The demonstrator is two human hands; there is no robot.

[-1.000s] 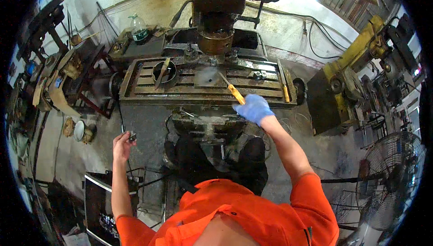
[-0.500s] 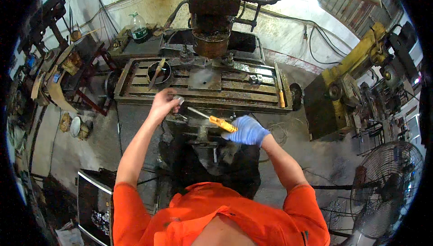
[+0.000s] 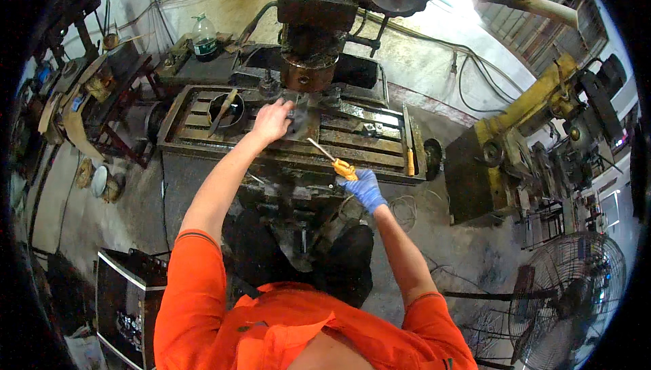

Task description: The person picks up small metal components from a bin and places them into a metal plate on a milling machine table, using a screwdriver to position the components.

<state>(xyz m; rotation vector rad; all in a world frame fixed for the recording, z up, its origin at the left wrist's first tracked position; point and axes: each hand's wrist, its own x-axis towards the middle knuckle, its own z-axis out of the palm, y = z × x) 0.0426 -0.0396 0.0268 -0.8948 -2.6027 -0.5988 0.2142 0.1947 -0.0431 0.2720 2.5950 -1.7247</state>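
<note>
My bare left hand (image 3: 274, 120) reaches over the slotted machine table (image 3: 352, 151), under the dark spindle head (image 3: 306, 71). Its fingers are bent at a plate (image 3: 302, 126) on that table; whatever lies under the fingertips is hidden. In a blue glove, my right hand (image 3: 366, 190) is closed round the handle of a yellow-handled tool (image 3: 344, 169) with a slim metal shaft. That shaft points up and left, its tip near the table's front edge; I cannot tell whether it is a screwdriver or a file.
A round pot (image 3: 226, 109) with a brush-like tool across it stands on the table's left part. An orange-handled file (image 3: 409, 146) lies at the table's right end. Behind stands a large clear bottle (image 3: 204, 37). A fan (image 3: 569, 302) and yellow machine (image 3: 485, 156) are on the right.
My left hand has moved forward and right onto the table, from in front of it, where it held a small metal piece. The yellow-handled tool has tilted more upright in my right hand.
</note>
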